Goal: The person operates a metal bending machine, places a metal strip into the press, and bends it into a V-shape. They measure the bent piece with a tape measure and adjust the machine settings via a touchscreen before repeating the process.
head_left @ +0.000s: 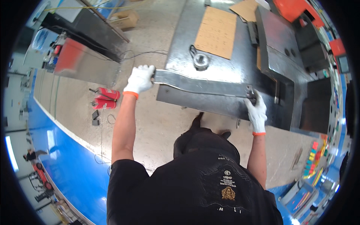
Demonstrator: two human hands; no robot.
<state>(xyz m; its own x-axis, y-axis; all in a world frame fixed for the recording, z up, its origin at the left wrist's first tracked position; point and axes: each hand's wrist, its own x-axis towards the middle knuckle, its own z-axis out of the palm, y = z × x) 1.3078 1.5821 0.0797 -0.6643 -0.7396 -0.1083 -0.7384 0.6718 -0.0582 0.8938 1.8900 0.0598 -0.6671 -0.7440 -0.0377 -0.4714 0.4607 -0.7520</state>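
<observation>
A long dark flat metal bar with a bend near its left part and small holes at its right end lies across the near part of a dark metal table. Its left end sticks out past the table's left edge. There my left hand, in a white glove with an orange cuff, is closed around it. At the holed end, my right hand, gloved the same way, grips the corner between thumb and fingers. Behind the bar, a round silver tape measure with a black strap rests on the table.
A cardboard sheet lies farther back on the table. A large dark machine block rises on the right. Two red fire extinguishers are on the floor at left, near loose cables. A cardboard box sits beyond.
</observation>
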